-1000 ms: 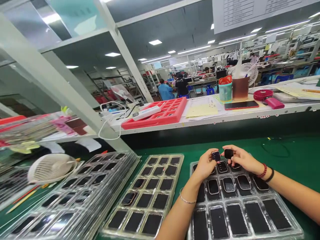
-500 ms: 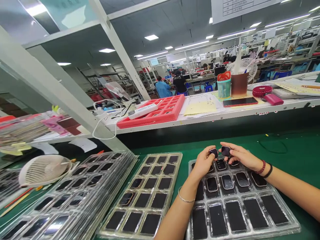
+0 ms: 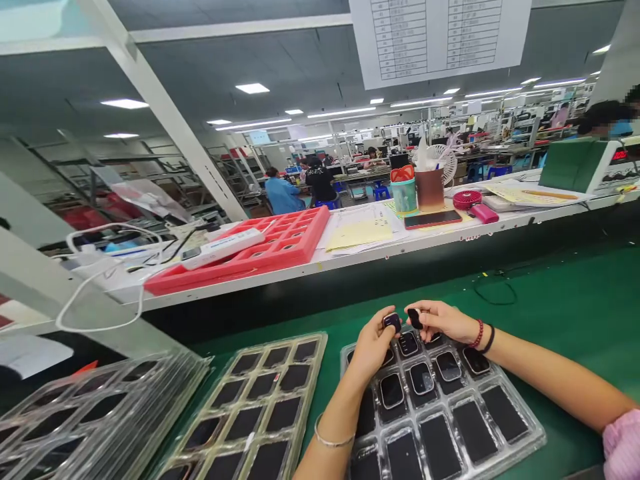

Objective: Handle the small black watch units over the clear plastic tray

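Observation:
My left hand (image 3: 373, 343) pinches a small dark watch body (image 3: 392, 322) by its edges. Right beside it, my right hand (image 3: 440, 321) holds a second dark watch body (image 3: 414, 318), tilted on edge. Both hands hover over the far end of a clear plastic tray (image 3: 520, 443) on the green mat. Several more watch bodies (image 3: 421, 377) lie in that tray's far pockets; its near pockets show only dark bottoms. A silver bangle is on my left wrist, red and black bands on my right.
A second clear tray (image 3: 260, 400) lies to the left, with a stack of trays (image 3: 90, 413) beyond it. A raised white shelf carries a red tray (image 3: 260, 257), papers (image 3: 360, 233), a phone (image 3: 433, 219) and cups (image 3: 404, 193). Other people work in the background.
The camera has swung to the right and tilted, shifting the trays left. Both hands have kept their watch bodies close together, and the right one is now turned more on edge.

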`<control>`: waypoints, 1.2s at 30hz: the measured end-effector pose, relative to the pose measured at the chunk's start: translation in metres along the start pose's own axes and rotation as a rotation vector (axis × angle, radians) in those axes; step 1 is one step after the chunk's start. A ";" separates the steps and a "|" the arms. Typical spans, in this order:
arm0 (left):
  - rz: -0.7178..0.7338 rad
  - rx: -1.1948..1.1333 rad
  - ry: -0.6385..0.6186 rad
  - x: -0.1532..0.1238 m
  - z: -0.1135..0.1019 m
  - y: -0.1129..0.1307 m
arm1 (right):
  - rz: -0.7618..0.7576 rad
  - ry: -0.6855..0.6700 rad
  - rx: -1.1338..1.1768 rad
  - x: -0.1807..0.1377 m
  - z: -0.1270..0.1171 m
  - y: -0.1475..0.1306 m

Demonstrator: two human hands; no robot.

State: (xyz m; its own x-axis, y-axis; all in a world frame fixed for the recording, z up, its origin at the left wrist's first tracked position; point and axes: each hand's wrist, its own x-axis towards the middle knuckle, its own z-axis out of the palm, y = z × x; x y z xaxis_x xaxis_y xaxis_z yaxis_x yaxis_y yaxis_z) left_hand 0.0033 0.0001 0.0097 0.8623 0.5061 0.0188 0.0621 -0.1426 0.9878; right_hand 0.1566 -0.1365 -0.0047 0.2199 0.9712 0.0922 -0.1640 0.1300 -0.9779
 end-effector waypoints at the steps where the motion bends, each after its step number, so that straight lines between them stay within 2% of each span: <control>1: 0.006 -0.005 -0.001 -0.001 0.000 0.000 | 0.015 0.000 0.014 0.000 0.000 0.000; 6: 0.026 -0.037 -0.011 -0.003 0.002 0.001 | 0.062 0.014 0.048 -0.002 0.001 0.000; 15: 0.041 -0.066 -0.025 -0.002 0.004 -0.001 | 0.041 0.031 -0.222 -0.004 0.005 -0.006; 25: 0.049 0.021 -0.029 -0.005 0.003 0.003 | 0.011 -0.007 -0.252 -0.007 0.002 -0.006; 32: 0.114 -0.023 -0.061 -0.001 0.002 -0.010 | 0.007 0.006 -0.257 -0.007 0.008 -0.009; 36: 0.083 -0.061 -0.064 0.000 0.002 -0.012 | 0.029 0.026 -0.276 -0.007 0.008 -0.007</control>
State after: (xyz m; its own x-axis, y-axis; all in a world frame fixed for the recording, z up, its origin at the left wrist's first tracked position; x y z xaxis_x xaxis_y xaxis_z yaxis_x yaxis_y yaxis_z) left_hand 0.0036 -0.0004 -0.0022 0.8938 0.4387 0.0932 -0.0401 -0.1288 0.9909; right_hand 0.1486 -0.1424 0.0026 0.2443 0.9677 0.0619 0.0967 0.0392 -0.9945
